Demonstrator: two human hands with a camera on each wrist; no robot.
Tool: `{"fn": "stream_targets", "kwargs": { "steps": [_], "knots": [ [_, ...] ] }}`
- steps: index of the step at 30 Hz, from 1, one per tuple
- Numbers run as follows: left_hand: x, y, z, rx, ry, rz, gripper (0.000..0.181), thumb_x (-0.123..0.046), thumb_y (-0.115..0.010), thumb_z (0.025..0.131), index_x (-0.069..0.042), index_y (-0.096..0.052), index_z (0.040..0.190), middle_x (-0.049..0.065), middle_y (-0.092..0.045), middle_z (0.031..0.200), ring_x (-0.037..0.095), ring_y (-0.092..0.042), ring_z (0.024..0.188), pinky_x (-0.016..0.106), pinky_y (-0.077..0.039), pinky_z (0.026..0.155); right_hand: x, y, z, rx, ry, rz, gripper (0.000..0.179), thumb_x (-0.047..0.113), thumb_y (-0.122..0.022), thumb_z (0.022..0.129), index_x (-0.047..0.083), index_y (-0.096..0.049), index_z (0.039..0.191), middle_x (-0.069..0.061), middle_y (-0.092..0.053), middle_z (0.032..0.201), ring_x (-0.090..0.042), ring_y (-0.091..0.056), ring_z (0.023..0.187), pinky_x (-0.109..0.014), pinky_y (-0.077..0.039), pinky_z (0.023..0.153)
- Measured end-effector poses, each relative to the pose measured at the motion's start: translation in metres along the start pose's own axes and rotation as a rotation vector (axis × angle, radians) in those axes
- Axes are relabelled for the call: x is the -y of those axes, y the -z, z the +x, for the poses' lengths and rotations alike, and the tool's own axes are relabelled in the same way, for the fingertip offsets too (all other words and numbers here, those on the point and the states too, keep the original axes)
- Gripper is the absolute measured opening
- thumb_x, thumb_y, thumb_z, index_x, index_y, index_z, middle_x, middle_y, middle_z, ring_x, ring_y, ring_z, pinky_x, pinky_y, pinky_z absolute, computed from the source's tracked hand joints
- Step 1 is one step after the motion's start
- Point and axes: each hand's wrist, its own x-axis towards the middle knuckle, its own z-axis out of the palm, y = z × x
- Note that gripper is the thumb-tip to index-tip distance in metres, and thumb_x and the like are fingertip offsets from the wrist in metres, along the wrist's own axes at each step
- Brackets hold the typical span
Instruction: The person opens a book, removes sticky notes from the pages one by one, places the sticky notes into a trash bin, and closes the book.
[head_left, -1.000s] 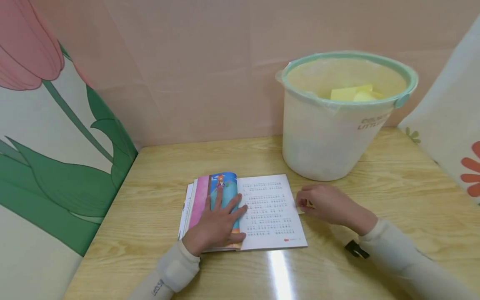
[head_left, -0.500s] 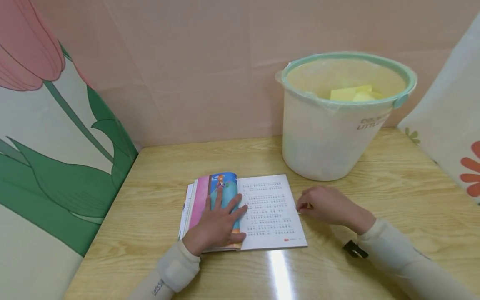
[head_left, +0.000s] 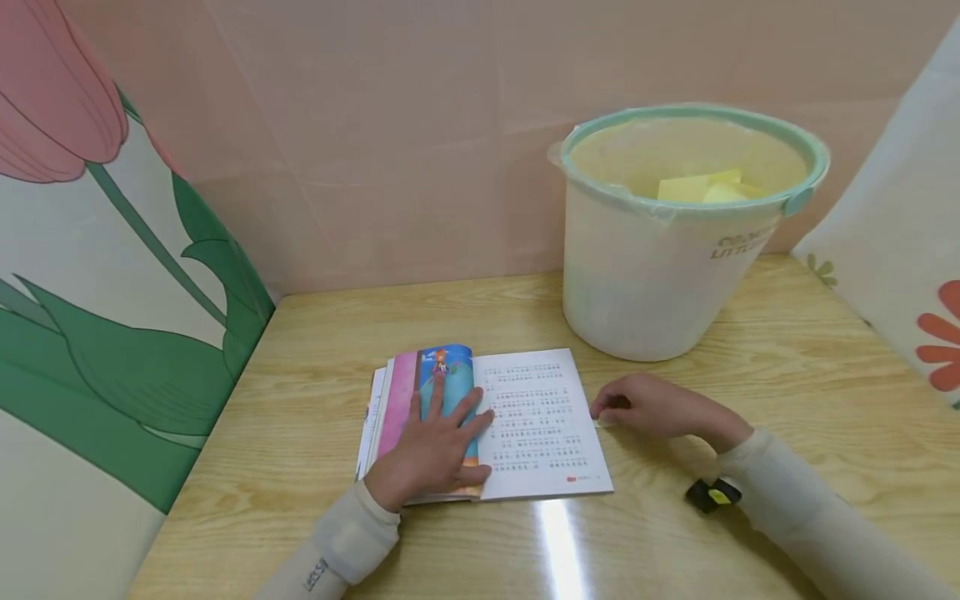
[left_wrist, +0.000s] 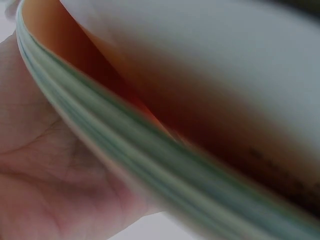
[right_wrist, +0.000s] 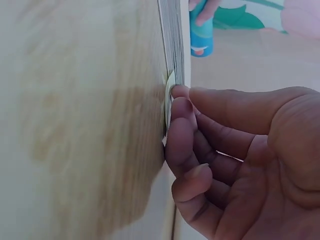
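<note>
An open book [head_left: 536, 433] lies on the table, text on its right page and a blue-and-pink illustrated page curving up at left. My left hand [head_left: 427, 454] rests spread across that illustrated page, fingers apart. In the left wrist view the curved pages [left_wrist: 165, 165] cover part of the palm. Beside the book's right edge, my right hand [head_left: 648, 406] has curled fingers and pinches a small pale-yellow paper slip [right_wrist: 169, 107]. The slip sits against the page edges [right_wrist: 175, 45], and its far end is hidden there.
A white bucket [head_left: 637, 275] with a green rim and a clear liner stands behind the right hand, yellow papers [head_left: 697, 187] inside. The wooden table [head_left: 420, 312] meets a pink backdrop. A black strap piece [head_left: 708, 496] hangs at the right cuff.
My right hand has shifted and turned slightly, its fingers still at the book's edge. Under its fingertips the slip shows a little more than half a second ago. The left hand stays put.
</note>
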Motion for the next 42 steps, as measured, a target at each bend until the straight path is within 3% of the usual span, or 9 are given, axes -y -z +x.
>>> {"fn": "stream_targets", "kwargs": {
  "steps": [7, 27, 36, 42],
  "knots": [
    [0.000, 0.000, 0.000, -0.006, -0.002, -0.004, 0.071, -0.060, -0.059, 0.091, -0.027, -0.042, 0.151, 0.002, -0.025, 0.166, 0.055, -0.007, 0.150, 0.075, -0.024, 0.110, -0.002, 0.000, 0.000, 0.029, -0.003, 0.094, 0.011, 0.022, -0.063, 0.098, 0.017, -0.072, 0.100, 0.007, -0.070, 0.097, -0.005, -0.052, 0.080, -0.020, -0.043, 0.072],
    [0.000, 0.001, -0.001, 0.005, 0.000, -0.018, 0.071, -0.059, -0.059, 0.092, -0.027, -0.041, 0.152, 0.002, -0.023, 0.166, 0.055, -0.005, 0.150, 0.075, -0.023, 0.110, -0.001, 0.001, 0.000, 0.033, -0.058, 0.215, 0.010, 0.021, -0.065, 0.097, 0.015, -0.072, 0.101, 0.002, -0.069, 0.098, -0.010, -0.053, 0.081, -0.020, -0.042, 0.068],
    [0.000, 0.002, -0.001, 0.012, 0.005, -0.017, 0.071, -0.059, -0.058, 0.092, -0.027, -0.040, 0.153, 0.002, -0.022, 0.166, 0.054, -0.005, 0.150, 0.075, -0.022, 0.111, 0.000, 0.003, -0.002, 0.010, 0.028, 0.287, 0.012, 0.013, -0.059, 0.099, 0.009, -0.068, 0.106, -0.006, -0.069, 0.107, -0.012, -0.057, 0.088, -0.022, -0.049, 0.075],
    [0.000, 0.002, -0.001, 0.006, -0.001, -0.024, 0.071, -0.059, -0.058, 0.092, -0.026, -0.040, 0.152, 0.003, -0.023, 0.166, 0.055, -0.005, 0.150, 0.075, -0.022, 0.111, 0.010, 0.005, -0.003, -0.009, 0.051, 0.259, 0.017, 0.011, -0.058, 0.100, 0.019, -0.069, 0.109, 0.000, -0.069, 0.111, -0.013, -0.057, 0.092, -0.023, -0.048, 0.079]
  ]
}}
